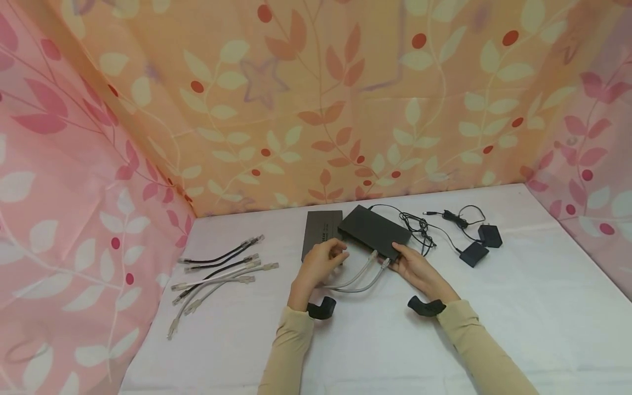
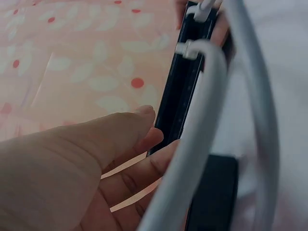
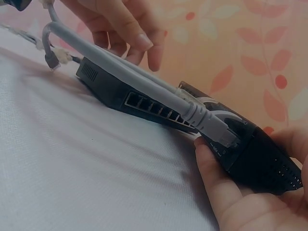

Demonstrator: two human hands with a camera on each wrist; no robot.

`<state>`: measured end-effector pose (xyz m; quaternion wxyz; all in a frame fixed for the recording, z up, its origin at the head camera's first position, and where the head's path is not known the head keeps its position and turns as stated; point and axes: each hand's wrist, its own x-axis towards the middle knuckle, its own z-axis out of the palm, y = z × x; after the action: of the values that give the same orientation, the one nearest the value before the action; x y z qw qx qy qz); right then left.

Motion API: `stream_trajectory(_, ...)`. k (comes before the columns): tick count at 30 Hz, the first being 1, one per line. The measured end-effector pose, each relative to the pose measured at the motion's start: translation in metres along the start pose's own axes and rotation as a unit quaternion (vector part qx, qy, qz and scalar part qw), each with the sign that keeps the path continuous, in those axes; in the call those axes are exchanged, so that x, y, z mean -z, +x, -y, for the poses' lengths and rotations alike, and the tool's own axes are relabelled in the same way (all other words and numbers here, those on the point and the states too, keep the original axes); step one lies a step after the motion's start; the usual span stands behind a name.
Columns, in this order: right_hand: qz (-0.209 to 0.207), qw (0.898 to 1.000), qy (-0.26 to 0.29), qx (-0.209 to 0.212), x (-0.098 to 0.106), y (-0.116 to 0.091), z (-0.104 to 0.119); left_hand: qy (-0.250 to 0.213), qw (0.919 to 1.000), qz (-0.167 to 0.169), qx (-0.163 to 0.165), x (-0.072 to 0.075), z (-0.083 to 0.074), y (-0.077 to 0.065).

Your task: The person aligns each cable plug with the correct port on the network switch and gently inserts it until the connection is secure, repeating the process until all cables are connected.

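Note:
My right hand (image 1: 417,270) grips the right end of a black network switch (image 1: 375,229), thumb on top and fingers beneath, tilting it above the table. Two grey network cables (image 1: 359,289) are plugged into its front ports; one plug (image 3: 216,129) shows close up in the right wrist view. By the switch's left end is my left hand (image 1: 317,267), its fingers loosely bent and holding nothing. A second, dark grey network switch (image 1: 316,227) lies flat on the table behind the left hand, its row of ports (image 3: 156,107) visible in the right wrist view.
Several short black and grey network cables (image 1: 217,280) lie loose at the left of the white-covered table (image 1: 370,351). Two black power adapters (image 1: 474,254) with coiled cords (image 1: 419,225) rest at the right. Flowered curtains (image 1: 316,109) enclose the back and sides.

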<state>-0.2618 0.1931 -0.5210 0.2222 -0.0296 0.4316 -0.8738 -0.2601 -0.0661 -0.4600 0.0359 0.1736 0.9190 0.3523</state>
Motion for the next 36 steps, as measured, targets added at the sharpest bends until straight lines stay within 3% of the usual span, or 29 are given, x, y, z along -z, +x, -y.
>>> stream_trajectory(6,0.039,0.999,0.000,0.026,0.001,-0.002,0.000,0.001,0.9998,-0.014,0.011,0.010,0.014,0.000)
stream_trajectory(11,0.019,1.000,-0.004,0.014,0.002,0.001,-0.001,-0.011,0.9995,-0.024,0.017,0.023,0.026,-0.002)
stream_trajectory(17,0.010,1.000,0.004,0.000,-0.002,0.004,-0.001,-0.010,0.9976,-0.063,0.028,0.041,0.038,-0.011)
stream_trajectory(27,0.005,1.000,0.015,-0.007,-0.006,0.003,0.001,0.055,0.9930,-0.092,0.049,0.066,0.080,-0.041)
stream_trajectory(36,-0.005,1.000,0.020,-0.006,0.002,0.002,0.000,0.075,0.9905,-0.101,0.054,0.088,0.113,-0.072)
